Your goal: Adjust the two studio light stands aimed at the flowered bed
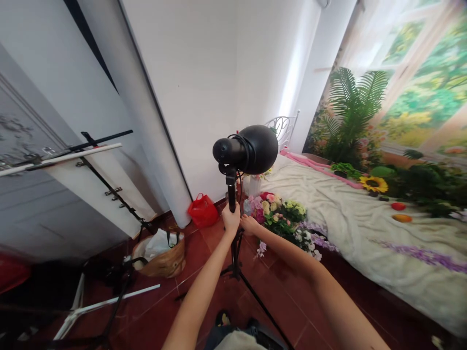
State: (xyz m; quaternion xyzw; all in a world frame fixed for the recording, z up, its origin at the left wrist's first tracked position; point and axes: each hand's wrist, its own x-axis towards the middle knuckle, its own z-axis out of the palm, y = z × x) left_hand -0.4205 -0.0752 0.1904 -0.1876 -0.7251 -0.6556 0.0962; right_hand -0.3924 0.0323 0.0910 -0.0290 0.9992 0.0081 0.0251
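A black studio lamp (259,149) with a wide round reflector sits on top of a black light stand (235,253), its cable looped around the lamp's neck. My left hand (231,219) is wrapped around the upper pole, just under the lamp. Slightly lower and to the right, my right hand (250,224) has its fingers closed at the stand's pole; the exact part they grip is partly hidden. Below, the stand's legs spread over the red tiled floor (288,296).
Artificial flowers (273,214) lie beside a bed with a cream blanket (314,194). On the left are a red bag (203,211), a wicker basket (166,260) and a backdrop stand (105,182). A white pole (120,297) lies low at left.
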